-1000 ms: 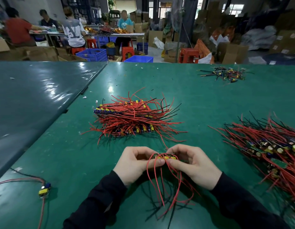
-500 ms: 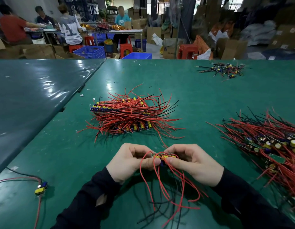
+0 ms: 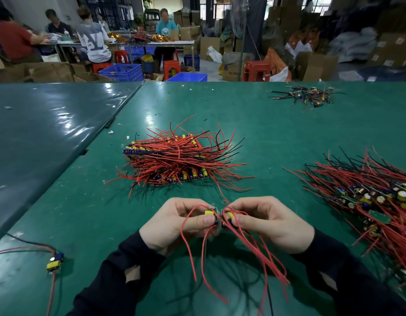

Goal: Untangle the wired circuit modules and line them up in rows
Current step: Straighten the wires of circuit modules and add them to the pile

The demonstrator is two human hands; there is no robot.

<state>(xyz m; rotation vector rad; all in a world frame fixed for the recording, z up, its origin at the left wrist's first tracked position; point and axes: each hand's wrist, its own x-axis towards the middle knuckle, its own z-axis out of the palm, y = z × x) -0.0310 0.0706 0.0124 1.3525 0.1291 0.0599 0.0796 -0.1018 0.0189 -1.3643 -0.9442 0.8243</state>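
Left hand point(image 3: 174, 222) pinches one yellow-capped module point(image 3: 210, 213), right hand point(image 3: 270, 221) pinches another point(image 3: 229, 215), the two nearly touching, red wires point(image 3: 250, 254) trailing toward the near counter point(image 3: 88, 208) edge. Single module point(image 3: 54, 263) near left. Bare green ahead of knuckles. Lined-up stack point(image 3: 174, 158) center; tangled heap point(image 3: 368, 195) at right edge; small pile point(image 3: 308, 95) far.

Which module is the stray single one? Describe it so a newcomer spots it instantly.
Start at the green table and go to its near-left corner, left of the left hand. There lies the lone module, yellow and blue, with red and black wires trailing off left. Unlike the stacked pile ahead and the loose heap at right, it lies alone.
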